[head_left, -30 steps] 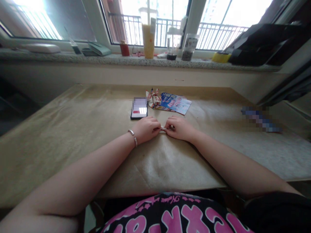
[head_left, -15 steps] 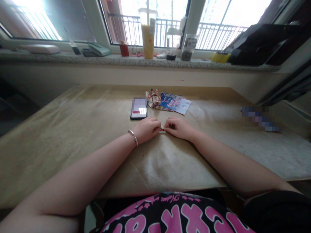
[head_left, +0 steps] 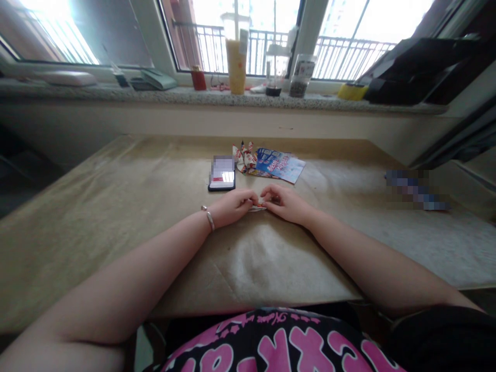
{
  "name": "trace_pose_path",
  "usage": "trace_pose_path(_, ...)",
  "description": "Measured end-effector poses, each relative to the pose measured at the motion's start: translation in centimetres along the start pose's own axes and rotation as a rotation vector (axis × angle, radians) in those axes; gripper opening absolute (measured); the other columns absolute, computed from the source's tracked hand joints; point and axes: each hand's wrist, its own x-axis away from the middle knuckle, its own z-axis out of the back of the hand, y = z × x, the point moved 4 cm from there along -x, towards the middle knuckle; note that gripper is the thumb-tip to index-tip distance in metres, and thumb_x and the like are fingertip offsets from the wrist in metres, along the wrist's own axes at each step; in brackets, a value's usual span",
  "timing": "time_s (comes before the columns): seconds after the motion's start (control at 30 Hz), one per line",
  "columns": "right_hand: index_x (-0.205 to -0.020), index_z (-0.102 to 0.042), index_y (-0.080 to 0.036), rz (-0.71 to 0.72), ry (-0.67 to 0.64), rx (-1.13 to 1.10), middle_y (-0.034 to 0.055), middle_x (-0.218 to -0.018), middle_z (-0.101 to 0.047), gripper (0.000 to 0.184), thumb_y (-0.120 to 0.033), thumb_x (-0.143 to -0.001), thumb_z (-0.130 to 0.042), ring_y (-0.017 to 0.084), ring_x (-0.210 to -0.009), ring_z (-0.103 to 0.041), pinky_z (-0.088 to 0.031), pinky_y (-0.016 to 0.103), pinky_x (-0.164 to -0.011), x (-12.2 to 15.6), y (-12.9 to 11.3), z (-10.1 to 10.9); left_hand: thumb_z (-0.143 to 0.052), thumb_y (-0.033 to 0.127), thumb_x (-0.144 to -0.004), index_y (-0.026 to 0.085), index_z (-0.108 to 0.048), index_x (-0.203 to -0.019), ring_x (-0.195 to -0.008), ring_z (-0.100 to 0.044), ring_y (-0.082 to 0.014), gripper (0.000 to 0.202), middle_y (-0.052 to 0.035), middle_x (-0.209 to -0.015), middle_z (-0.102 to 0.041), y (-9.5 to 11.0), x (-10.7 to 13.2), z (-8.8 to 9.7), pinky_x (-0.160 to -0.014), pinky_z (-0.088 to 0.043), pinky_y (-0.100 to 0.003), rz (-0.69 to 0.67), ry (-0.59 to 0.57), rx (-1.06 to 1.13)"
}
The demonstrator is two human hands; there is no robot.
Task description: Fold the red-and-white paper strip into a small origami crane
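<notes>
Between my fingertips at the middle of the table is a small folded piece of paper, whitish with a touch of orange. My left hand, with a silver bangle at its wrist, pinches it from the left. From the other side my right hand grips it, thumb low and fingers curled over. The fingers hide much of the paper. Just beyond lie a phone with a lit screen, some folded paper shapes with red and white print, and a fanned stack of blue printed sheets.
A blurred blue, flat object lies at the table's right. Along the windowsill stand a tall yellow drink cup, a red jar, clear containers, yellow tape and a black bag.
My left hand has shifted slightly and its wrist has turned, moving the bangle a little left. The paper has turned between my fingers and shows more white and orange.
</notes>
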Motion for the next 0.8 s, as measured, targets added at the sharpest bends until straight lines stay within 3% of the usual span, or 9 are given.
trace_pose_path(0.17, -0.090, -0.055, -0.018, -0.066, -0.039, -0.175, -0.0012, -0.071, -0.062, 0.012, -0.025, -0.079, -0.054, 0.011, -0.065, -0.057, -0.044, 0.024, -0.064, 0.0, 0.4, -0.5, -0.047, 0.034, -0.083, 0.015, -0.059, -0.089, -0.063, -0.048, -0.0105, 0.023, 0.0010, -0.073, -0.056, 0.3, 0.4, 0.3, -0.056, -0.037, -0.021, 0.041, -0.057, 0.133)
trace_pose_path(0.53, -0.082, -0.060, -0.014, -0.248, -0.034, -0.315, -0.0014, -0.062, -0.061, 0.017, -0.029, -0.073, -0.059, 0.009, -0.056, -0.054, -0.041, 0.021, -0.055, -0.2, 1.0, -0.6, -0.057, 0.039, -0.078, 0.017, -0.061, -0.095, -0.079, -0.056, -0.0144, 0.028, -0.0024, -0.087, -0.064, 0.5, 0.4, 0.5, -0.070, -0.042, -0.025, -0.040, -0.007, -0.010)
trace_pose_path(0.7, -0.087, -0.063, -0.015, -0.194, -0.022, -0.217, 0.0007, -0.069, -0.063, 0.018, -0.027, -0.076, -0.054, 0.010, -0.061, -0.055, -0.042, 0.021, -0.058, -0.2, 0.6, -0.5, -0.049, 0.022, -0.081, 0.018, -0.064, -0.092, -0.080, -0.059, -0.0137, 0.019, -0.0025, -0.089, -0.067, 0.0, 0.2, 0.2, -0.072, -0.044, -0.025, -0.019, 0.074, -0.091)
trace_pose_path(0.8, -0.084, -0.064, -0.015, -0.083, 0.028, -0.069, 0.0029, -0.077, -0.061, 0.016, -0.023, -0.076, -0.054, 0.010, -0.065, -0.054, -0.042, 0.022, -0.060, -0.2, -0.2, 0.0, -0.050, 0.021, -0.081, 0.018, -0.065, -0.092, -0.083, -0.060, -0.0145, 0.018, -0.0031, -0.092, -0.068, -0.1, 0.0, 0.1, -0.076, -0.045, -0.026, -0.050, 0.105, -0.142)
